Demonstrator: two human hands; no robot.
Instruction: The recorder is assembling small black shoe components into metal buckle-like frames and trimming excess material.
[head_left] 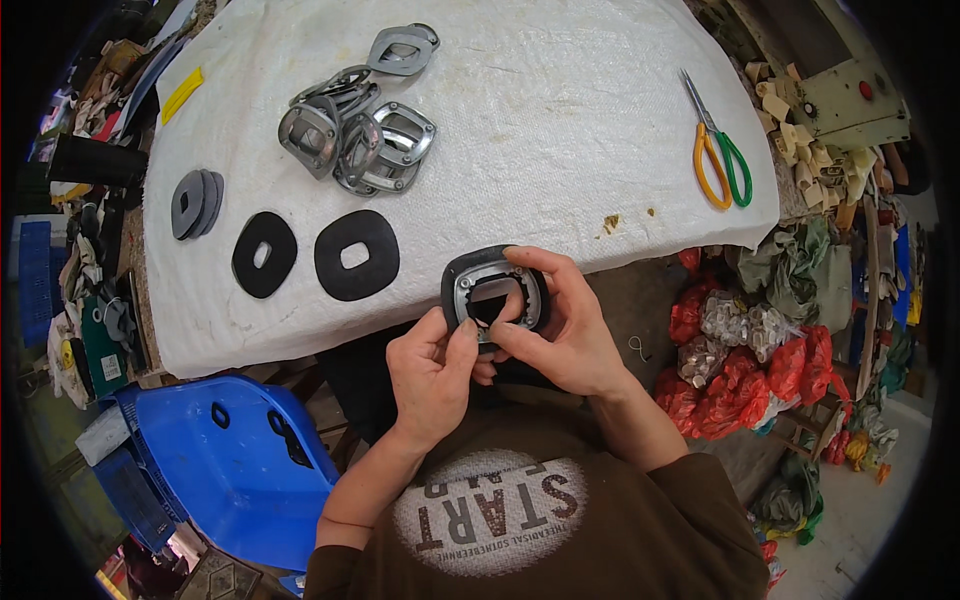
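Observation:
A rounded, silvery metal frame with a black pad around its edge (461,292) is held up just off the table's near edge. My left hand (432,375) pinches its lower left side between thumb and fingers. On the right, my right hand (572,335) grips the same frame, its fingers over the top and its thumb at the lower opening. Two black pads with a central hole (374,262) lie flat on the table to the left. Beyond them sits a loose pile of similar metal frames (405,138).
White woven sheeting (540,120) covers the table. Grey pads (190,205) overlap at the left, near a yellow strip (182,95). Scissors with orange and green handles (722,165) lie far right. A blue tub (250,480) stands lower left; red plastic bags (740,385) fill the right side.

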